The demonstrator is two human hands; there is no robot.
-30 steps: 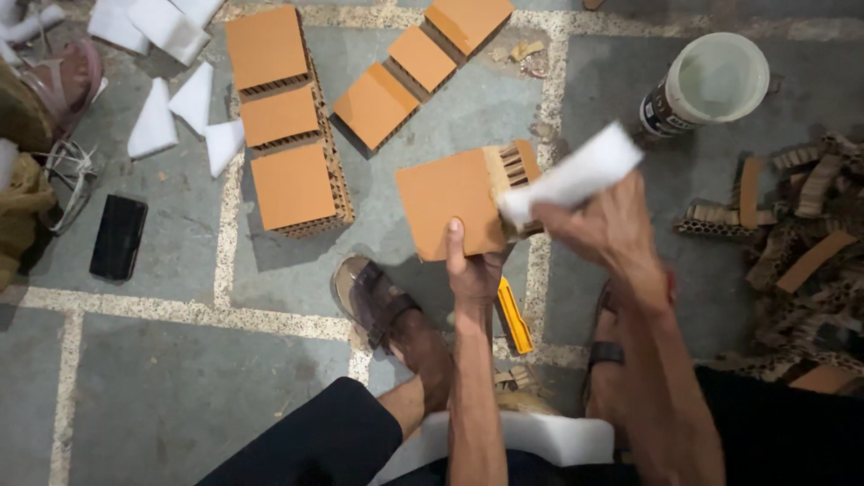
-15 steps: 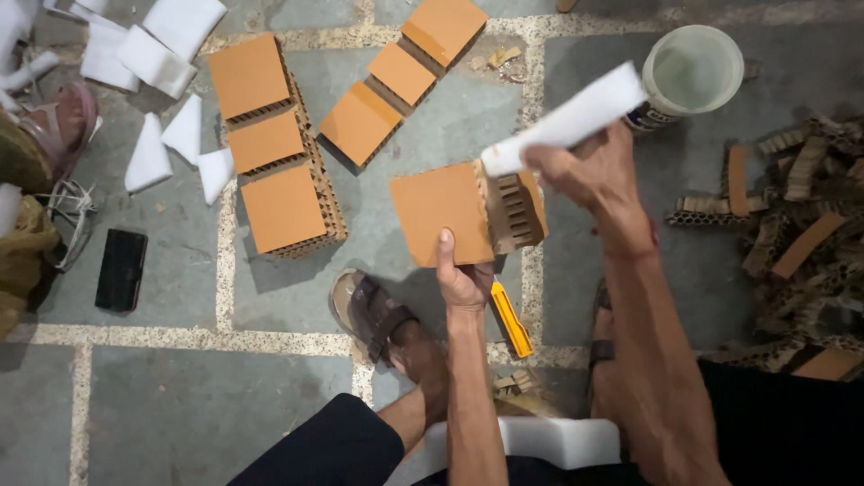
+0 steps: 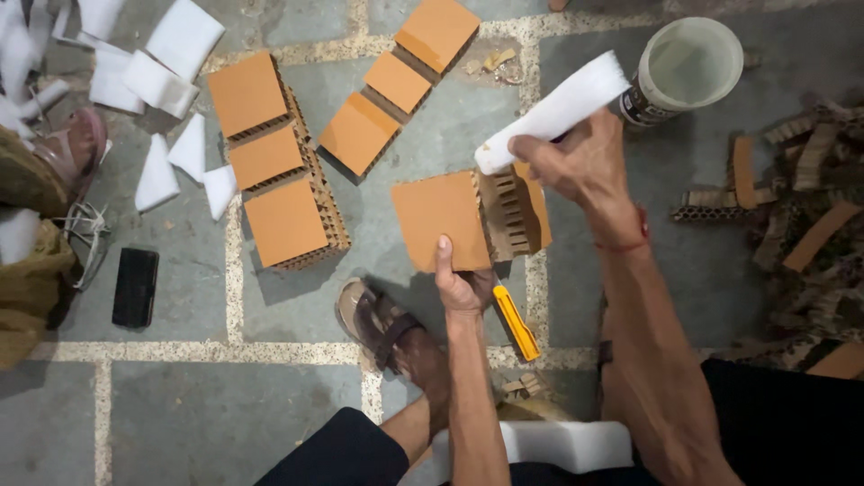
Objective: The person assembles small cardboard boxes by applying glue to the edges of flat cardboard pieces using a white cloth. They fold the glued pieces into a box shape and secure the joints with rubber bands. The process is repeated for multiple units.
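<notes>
— What is held by the left hand (image 3: 461, 286)?

— An orange cardboard block (image 3: 443, 220) is gripped at its near edge: the thumb is laid on the flat top face and the fingers are curled out of sight underneath. The block is kept just above the grey stone floor (image 3: 207, 396), with its honeycomb core (image 3: 511, 214) exposed on the right side.

— And the right hand (image 3: 580, 162)?

— It is closed around a white foam strip (image 3: 553, 111), pinched between thumb and fingers. The strip is tilted, with its lower end brought to the top right corner of the block, touching or almost touching the open core; which of the two cannot be told.

— What lies around the block?

— Just below it, a yellow utility knife (image 3: 516, 322) is lain on the floor beside a sandalled foot (image 3: 382, 324). To its left, three orange blocks (image 3: 270, 171) are stacked in a column; above it, another row of three (image 3: 400, 81) is set diagonally. A pale bucket (image 3: 688, 67) is stood to the upper right, and cardboard scraps (image 3: 801, 207) are heaped far right. White foam pieces (image 3: 162, 81) and a black phone (image 3: 135, 286) are found far left.
</notes>
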